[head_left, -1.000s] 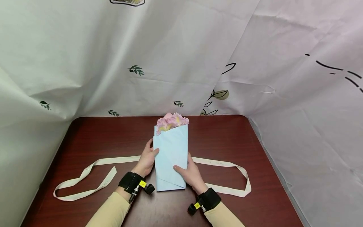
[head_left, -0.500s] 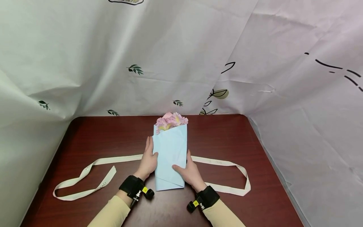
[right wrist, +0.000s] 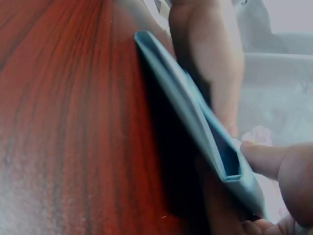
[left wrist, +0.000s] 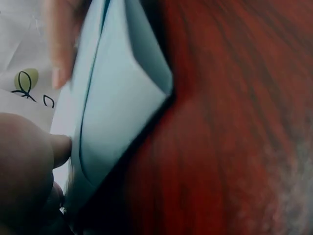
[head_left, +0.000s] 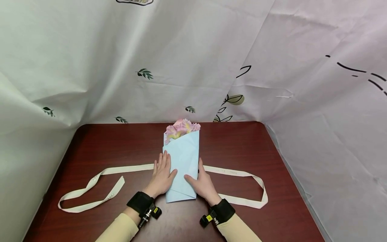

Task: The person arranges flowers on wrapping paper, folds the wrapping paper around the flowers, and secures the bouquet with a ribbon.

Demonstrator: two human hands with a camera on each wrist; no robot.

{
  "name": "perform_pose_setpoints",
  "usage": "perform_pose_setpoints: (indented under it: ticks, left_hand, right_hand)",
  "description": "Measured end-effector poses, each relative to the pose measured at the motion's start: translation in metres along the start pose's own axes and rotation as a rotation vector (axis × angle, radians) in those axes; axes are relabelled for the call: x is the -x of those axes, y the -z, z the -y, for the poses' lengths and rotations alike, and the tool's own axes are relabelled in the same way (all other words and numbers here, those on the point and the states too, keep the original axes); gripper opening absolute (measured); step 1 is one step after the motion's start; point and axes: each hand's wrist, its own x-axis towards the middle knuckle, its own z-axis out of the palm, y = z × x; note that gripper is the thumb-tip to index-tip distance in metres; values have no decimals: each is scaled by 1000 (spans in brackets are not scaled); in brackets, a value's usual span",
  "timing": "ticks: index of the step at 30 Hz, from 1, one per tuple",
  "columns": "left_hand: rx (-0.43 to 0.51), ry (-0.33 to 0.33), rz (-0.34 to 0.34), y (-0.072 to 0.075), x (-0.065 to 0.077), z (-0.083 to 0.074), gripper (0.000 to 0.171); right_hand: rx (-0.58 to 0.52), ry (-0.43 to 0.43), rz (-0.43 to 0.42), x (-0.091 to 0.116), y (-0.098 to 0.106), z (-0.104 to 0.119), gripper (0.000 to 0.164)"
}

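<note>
Light blue wrapping paper (head_left: 184, 156), folded into a flat sleeve, is at the middle of the table in the head view. Pink and yellow flowers (head_left: 182, 128) stick out of its far end. My left hand (head_left: 161, 178) rests on the left side of the paper, fingers straight and pointing away. With the thumb on top and fingers under the edge, my right hand (head_left: 205, 185) grips the paper's right side. The right wrist view shows the near end of the paper (right wrist: 188, 105) as a folded, layered edge raised above the table. Stems are hidden inside.
A white ribbon (head_left: 130, 169) with printed letters runs behind the bouquet, looping out to both sides on the dark red wooden table (head_left: 242, 148). A pale printed cloth (head_left: 187, 60) hangs behind the table.
My left hand has let go of the paper's left edge and moved onto its upper side, fingers straightened. My right hand keeps its grip. The bouquet has barely shifted.
</note>
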Motion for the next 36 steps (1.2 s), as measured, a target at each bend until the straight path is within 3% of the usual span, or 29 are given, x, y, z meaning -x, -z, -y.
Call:
perform_pose_setpoints:
  ticks: [11,21,26,36]
  left_hand:
    - [79,3,-24,-5,4,2,81]
    - [27,-18,27,-1,23,0,85]
    - [12,-31,27,-4,24,0,86]
    - [3,-24,43,-6,25,2,87]
  right_hand:
    - [-49,74,-15,-5,0,-3,96]
    - [128,104,-52,-4,2,2,85]
    - [202,126,-48,-4,6,3,81]
    - [372,139,-129,-9,5,0,74]
